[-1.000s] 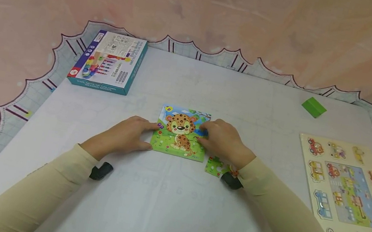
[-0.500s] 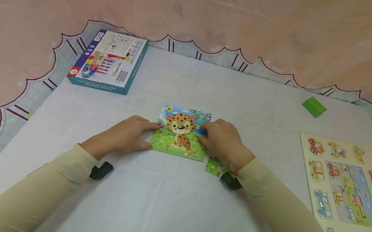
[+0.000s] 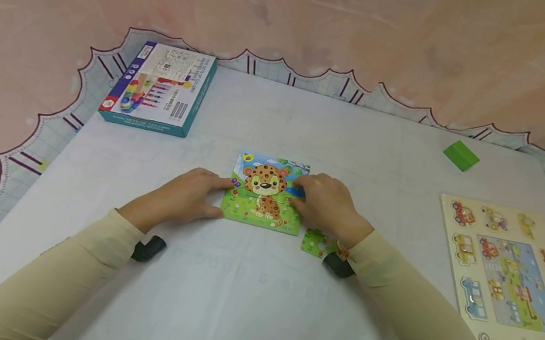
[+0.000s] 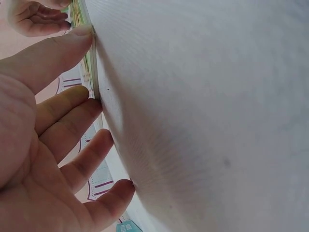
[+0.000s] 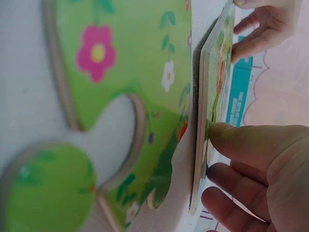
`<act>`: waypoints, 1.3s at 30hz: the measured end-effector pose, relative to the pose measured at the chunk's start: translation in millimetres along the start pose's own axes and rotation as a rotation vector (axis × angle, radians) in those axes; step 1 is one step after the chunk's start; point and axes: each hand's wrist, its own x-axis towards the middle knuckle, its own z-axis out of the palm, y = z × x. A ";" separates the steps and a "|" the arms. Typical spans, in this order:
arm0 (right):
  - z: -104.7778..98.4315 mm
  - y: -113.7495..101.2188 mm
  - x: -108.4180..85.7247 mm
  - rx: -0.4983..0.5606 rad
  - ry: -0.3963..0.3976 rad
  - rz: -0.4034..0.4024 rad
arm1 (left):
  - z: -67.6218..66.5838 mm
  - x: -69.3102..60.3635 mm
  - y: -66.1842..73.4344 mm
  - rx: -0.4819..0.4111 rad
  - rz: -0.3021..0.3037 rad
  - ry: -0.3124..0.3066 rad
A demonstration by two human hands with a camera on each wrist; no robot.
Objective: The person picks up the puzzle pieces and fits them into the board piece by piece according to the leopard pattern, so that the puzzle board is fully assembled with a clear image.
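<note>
A leopard jigsaw puzzle (image 3: 262,210) lies on the white table. My left hand (image 3: 188,195) touches its left edge, with the thumb and index finger spread apart and the other fingers resting on the table. At the right edge, my right hand (image 3: 328,202) has curled fingers and pinches a puzzle piece (image 5: 204,157) between thumb and index finger. That piece is mostly hidden from above; its edge shows in the right wrist view. Loose green puzzle pieces (image 3: 313,243) lie below the right hand, partly covered by the black wrist camera.
A boxed toy (image 3: 159,87) sits at the back left. A green block (image 3: 461,156) lies at the back right. On the right is a wooden peg puzzle board (image 3: 457,288) with vehicles and animals. A scalloped cloth border (image 3: 314,78) runs along the table's far edge.
</note>
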 end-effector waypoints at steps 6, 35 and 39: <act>1.1 1.1 0.8 0.019 -0.008 -0.004 | -0.7 0.1 -0.4 -0.002 0.012 0.004; 1.6 5.2 4.9 0.063 -0.034 0.007 | 0.3 2.3 -1.3 0.010 -0.003 0.004; 1.8 5.7 6.0 0.072 -0.029 0.014 | -1.1 4.1 -1.1 0.019 -0.010 0.006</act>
